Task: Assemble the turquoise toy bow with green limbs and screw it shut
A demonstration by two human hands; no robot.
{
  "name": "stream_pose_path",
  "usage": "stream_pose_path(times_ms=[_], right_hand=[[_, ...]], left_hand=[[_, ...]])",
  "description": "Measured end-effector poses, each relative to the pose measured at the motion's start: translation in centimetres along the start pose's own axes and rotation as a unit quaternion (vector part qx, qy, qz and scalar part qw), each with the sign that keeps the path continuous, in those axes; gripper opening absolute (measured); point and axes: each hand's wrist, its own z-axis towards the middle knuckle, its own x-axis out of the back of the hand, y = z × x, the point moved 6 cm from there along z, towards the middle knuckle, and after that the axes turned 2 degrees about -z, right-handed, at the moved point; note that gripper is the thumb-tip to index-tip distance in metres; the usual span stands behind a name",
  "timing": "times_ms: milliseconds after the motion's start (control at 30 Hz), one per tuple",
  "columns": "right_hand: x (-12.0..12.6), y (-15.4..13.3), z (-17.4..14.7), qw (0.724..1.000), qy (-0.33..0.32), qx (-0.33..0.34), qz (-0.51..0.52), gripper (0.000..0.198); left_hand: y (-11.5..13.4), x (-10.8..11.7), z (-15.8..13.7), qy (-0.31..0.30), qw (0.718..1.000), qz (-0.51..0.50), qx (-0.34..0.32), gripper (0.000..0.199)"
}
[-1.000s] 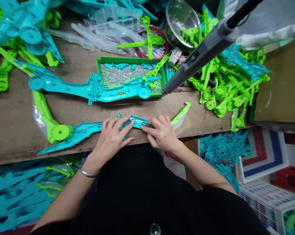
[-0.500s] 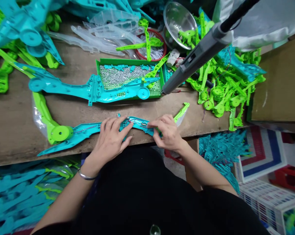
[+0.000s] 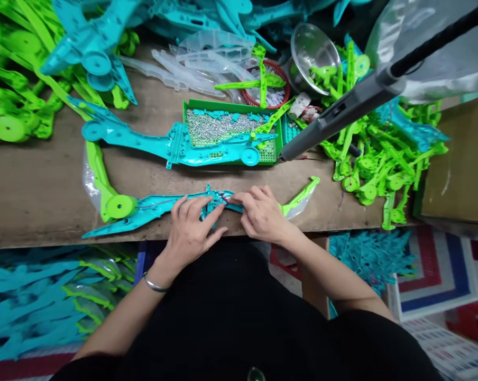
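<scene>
A long turquoise plastic shell [image 3: 152, 207] lies open side up along the table's near edge, with a lime-green arm and round hub [image 3: 120, 207] at its left end. Thin dark red wires [image 3: 223, 198] show in its middle, between my hands. My left hand [image 3: 193, 225] rests over the shell with fingers spread, the index fingertip close to the wires. With fingers pinched together, my right hand [image 3: 263, 211] is at the wires and covers part of the shell. Beyond it a lime-green curved piece with a clear edge [image 3: 302, 197] sticks out to the right.
Behind lies another turquoise shell [image 3: 144, 144] against a green tray [image 3: 233, 105] of screws. A grey electric screwdriver [image 3: 342, 108] hangs at the right. Lime-green parts [image 3: 369, 169] are heaped at right, more at left. A steel bowl [image 3: 314, 50] and red basket [image 3: 284, 71] stand behind.
The view has shifted, so the table's things appear farther right. My right hand has come left along the shell, closer to my left hand, and the wires between them now form a bend.
</scene>
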Motion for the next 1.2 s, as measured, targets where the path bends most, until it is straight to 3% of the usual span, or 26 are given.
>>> stream_pose_path(times_ms=[167,300,433,600,733,867,1000,1100,1200], right_hand=[[0.1,-0.1,0.0,1.0,0.018,0.004,0.007,0.041],[0.0,0.2,-0.1,0.999,0.01,-0.014,0.039,0.043],[-0.1,0.3,-0.2,0.999,0.007,-0.019,0.051,0.042],[1.5,0.7,0.8,0.998,0.026,0.009,0.056,0.037],[3.5,1.7,3.8,0.996,0.073,0.027,0.034,0.054],[2.0,3.8,7.6,0.999,0.033,-0.011,-0.022,0.078],[0.4,4.9,9.9,0.997,0.043,-0.016,-0.056,0.069],[0.9,4.2,10.7,0.994,0.04,-0.03,-0.098,0.056],[3.1,1.9,11.2,0.987,0.029,-0.036,-0.155,0.051]], left_hand=[[0.2,0.2,-0.5,0.031,0.999,0.02,0.022,0.045],[1.2,0.6,-0.3,0.074,0.997,-0.024,0.017,0.048],[2.8,-0.2,0.3,0.033,0.999,-0.023,-0.017,0.042],[3.3,-1.2,0.6,-0.012,1.0,-0.007,0.009,0.048],[3.1,-1.1,0.5,-0.016,1.0,-0.022,0.007,0.051],[1.4,1.0,0.1,0.079,0.996,-0.031,0.023,0.051],[-2.2,3.8,-0.5,0.184,0.977,0.002,0.104,0.049],[-4.3,5.8,-0.6,0.194,0.968,0.044,0.153,0.053],[-6.2,8.4,0.0,0.188,0.965,0.099,0.152,0.069]])
